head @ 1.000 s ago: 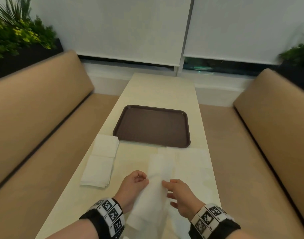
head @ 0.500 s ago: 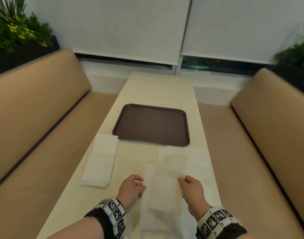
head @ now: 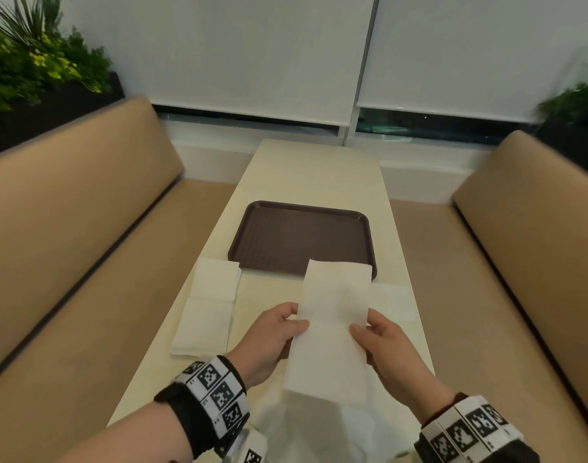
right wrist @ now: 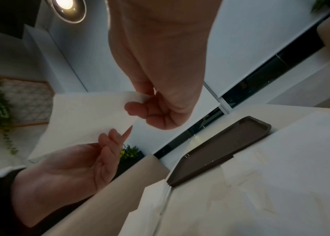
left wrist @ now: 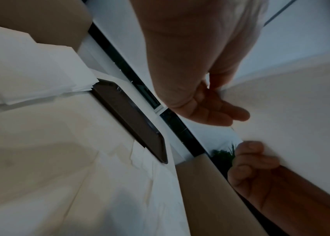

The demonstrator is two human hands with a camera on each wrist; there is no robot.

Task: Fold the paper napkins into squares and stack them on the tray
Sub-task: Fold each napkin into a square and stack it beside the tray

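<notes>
Napkin first: a long white paper napkin point(head: 332, 332), folded into a narrow strip, is held up off the table between both hands, its far end overlapping the near edge of the tray as the head camera sees it. The left hand point(head: 269, 342) pinches the strip's left edge, thumb on top and fingers point(right wrist: 109, 143) curled underneath; from the right wrist camera those fingers show against the paper's underside. The right hand point(head: 391, 349) grips the opposite edge the same way, thumb over the top face and fingers point(left wrist: 248, 161) folded beneath, clamped on the paper. Both wrists wear black bands with black-and-white square markers point(head: 216, 389). Under the held strip, more loose white paper sheets point(head: 319, 429) lie spread on the near end of the table, some reaching toward the right edge. To the left of the hands, a stack of folded white napkins point(head: 209, 309) rests flat on the tabletop, its far corner just beside the tray's near left corner. The dark brown rectangular plastic tray point(head: 302, 238) sits in the middle of the long cream table point(head: 319, 172), with nothing lying inside it. Tan padded benches point(head: 69, 228) run along both sides of the table. Beyond its far end hang white roller blinds point(head: 252, 55), and green potted plants point(head: 35, 68) stand behind the left bench back.
</notes>
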